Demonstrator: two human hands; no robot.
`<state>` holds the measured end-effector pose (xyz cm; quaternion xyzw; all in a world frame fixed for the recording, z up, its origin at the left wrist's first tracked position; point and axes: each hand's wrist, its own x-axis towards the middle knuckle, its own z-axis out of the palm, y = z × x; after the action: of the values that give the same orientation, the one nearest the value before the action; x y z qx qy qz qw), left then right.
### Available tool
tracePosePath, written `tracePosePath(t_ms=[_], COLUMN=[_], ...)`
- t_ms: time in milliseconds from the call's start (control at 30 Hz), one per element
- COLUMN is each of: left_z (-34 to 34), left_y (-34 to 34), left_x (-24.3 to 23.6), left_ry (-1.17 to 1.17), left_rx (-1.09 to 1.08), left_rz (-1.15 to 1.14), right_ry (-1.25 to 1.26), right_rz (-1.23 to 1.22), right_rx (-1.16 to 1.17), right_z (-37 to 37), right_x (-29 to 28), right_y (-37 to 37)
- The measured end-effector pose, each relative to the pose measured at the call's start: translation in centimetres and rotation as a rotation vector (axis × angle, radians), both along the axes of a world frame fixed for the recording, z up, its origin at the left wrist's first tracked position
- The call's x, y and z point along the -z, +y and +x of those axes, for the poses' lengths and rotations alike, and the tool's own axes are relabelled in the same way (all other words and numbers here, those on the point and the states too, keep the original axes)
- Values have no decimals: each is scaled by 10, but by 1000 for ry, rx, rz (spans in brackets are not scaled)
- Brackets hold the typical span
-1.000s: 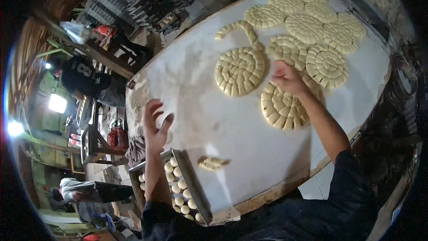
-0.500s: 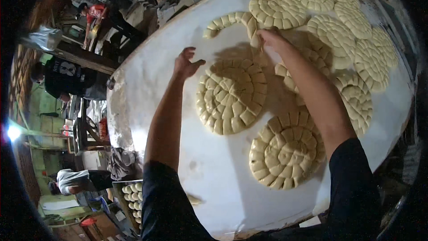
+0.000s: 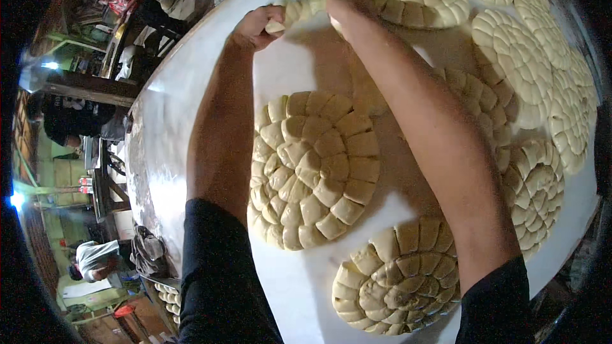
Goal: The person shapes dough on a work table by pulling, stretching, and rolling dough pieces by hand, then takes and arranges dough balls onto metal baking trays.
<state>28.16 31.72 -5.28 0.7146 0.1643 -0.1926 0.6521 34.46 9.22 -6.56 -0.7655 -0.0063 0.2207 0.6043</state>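
While both hands were positioned beyond the far edge of the central dough coil [image 3: 315, 169], the table [image 3: 167, 121] beneath that coil presented a pale, smooth top with a worn, stained margin on the coil's left. Broad shadows fell across the top, to the right of the coil and beyond it.

To the coil's left, past the table margin, lay a dim room with a timber beam [image 3: 89, 89], a bright lamp [image 3: 18, 200] and three people: one in a red top [image 3: 124, 3], one in a dark shirt [image 3: 76, 114], one in a light shirt [image 3: 99, 260]. A bundled grey cloth [image 3: 148, 251] and a tray of pale dough balls were located to the coil's lower left. A second coil [image 3: 398, 280] lay to its lower right; further coils [image 3: 529, 191] lay to its right and far right.

The dough strip [image 3: 312, 3] was located beyond the coil, well apart from it. Its long axis ran left to right in a shallow arch; its left tip pointed down toward the coil's side.

The left hand [image 3: 260, 25] was closed narrowly around the strip's left end. The right hand [image 3: 354, 9] met the strip farther right; its fingers were hidden, so their grip could not be determined.
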Motion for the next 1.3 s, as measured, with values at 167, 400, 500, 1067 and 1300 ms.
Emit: tracePosePath(t_ms=[167, 400, 500, 1067, 1300], left_z=[-51, -73, -121, -509, -539], left_y=[-37, -35, -27, -21, -19], left_x=[-33, -168, -247, -577, -472], left_ry=[-552, -705, -763, -932, -538], left_rx=[-259, 70, -133, -321, -277], left_rz=[-717, -875, -718, -292, 120], right_ry=[353, 469, 225, -434, 169], right_rz=[570, 711, 726, 397, 483], right_rx=[-56, -248, -630, -1021, -1116], right_z=[-50, -34, -60, -393, -501], right_x=[-7, -34, -85, -413, -317], right_y=[-19, -93, -109, -197, -238])
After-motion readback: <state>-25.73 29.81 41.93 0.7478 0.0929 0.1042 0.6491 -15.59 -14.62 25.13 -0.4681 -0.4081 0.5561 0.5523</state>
